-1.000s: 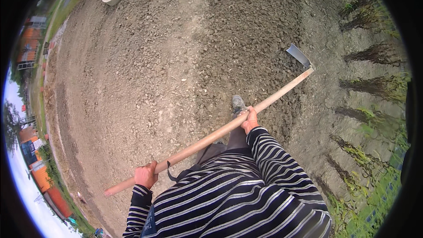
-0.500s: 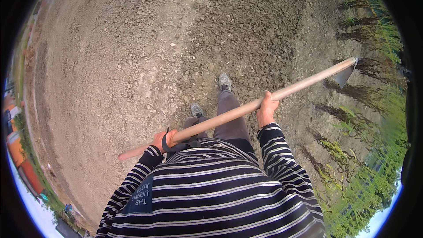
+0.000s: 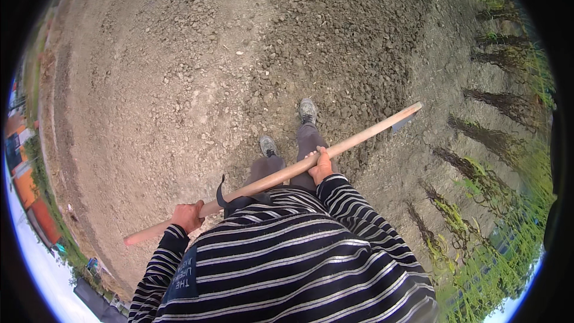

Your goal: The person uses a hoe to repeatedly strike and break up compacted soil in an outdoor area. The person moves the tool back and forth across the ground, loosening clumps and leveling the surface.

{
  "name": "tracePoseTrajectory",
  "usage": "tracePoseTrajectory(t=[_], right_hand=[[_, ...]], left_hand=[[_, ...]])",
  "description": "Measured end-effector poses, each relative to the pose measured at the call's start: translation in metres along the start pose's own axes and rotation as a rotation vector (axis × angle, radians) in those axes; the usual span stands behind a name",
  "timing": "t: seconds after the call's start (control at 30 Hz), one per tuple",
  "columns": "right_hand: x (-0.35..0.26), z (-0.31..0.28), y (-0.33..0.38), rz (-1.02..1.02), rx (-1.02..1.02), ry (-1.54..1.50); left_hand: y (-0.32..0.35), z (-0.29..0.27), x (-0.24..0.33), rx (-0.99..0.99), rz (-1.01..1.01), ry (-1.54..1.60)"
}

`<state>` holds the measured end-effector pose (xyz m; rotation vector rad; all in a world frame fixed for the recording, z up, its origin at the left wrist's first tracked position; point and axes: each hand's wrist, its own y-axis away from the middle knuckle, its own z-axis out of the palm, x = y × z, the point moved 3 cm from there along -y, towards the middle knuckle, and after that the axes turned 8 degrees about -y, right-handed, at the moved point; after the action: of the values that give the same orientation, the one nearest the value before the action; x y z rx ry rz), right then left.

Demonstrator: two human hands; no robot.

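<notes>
A hoe (image 3: 359,137) with a long wooden handle lies slantwise across the front of my body. Its grey metal blade (image 3: 403,123) hangs at the far right end, above the soil and partly edge-on. My left hand (image 3: 188,216) is closed round the handle near its reddish butt end, at the lower left. Farther up the shaft, my right hand (image 3: 321,166) grips it with the thumb along the top. A dark strap (image 3: 221,194) stands up beside the handle at my waist.
Crumbly brown soil (image 3: 353,36) spreads ahead, darker and cloddier right of centre. My two shoes (image 3: 307,110) stand on it. A row of drooping plants (image 3: 490,137) and green foliage (image 3: 502,263) runs along the right. Orange-walled buildings (image 3: 25,188) sit far off at the left rim.
The hoe has shifted left and its blade end has come lower, away from the plants. My left hand has moved left and down with it, my right hand left and slightly down.
</notes>
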<state>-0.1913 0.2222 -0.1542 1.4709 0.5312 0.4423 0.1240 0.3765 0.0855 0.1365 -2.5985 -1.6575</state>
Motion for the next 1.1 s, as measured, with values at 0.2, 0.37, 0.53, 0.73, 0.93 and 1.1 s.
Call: tracePoseTrajectory(t=[0.2,0.37,0.53,0.73,0.93,1.1], right_hand=[[-0.094,0.006,0.048,-0.115,-0.295,-0.151],[-0.198,0.018,0.072,-0.532,-0.146,0.046],[-0.136,0.03,0.028,-0.411,-0.057,0.002],[0.006,0.019,-0.006,0.023,-0.182,-0.075],[-0.004,0.004,0.025,-0.118,-0.123,-0.008],[-0.024,-0.002,0.069,-0.561,0.05,0.299]], left_hand=[[-0.058,-0.015,0.03,0.261,0.253,0.184],[-0.066,-0.037,0.056,0.393,0.355,0.38],[-0.005,-0.079,0.026,0.371,0.164,0.121],[0.066,-0.077,-0.035,0.322,-0.108,-0.069],[0.031,-0.001,-0.06,0.306,0.001,0.087],[-0.014,0.055,-0.049,0.277,0.057,0.054]])
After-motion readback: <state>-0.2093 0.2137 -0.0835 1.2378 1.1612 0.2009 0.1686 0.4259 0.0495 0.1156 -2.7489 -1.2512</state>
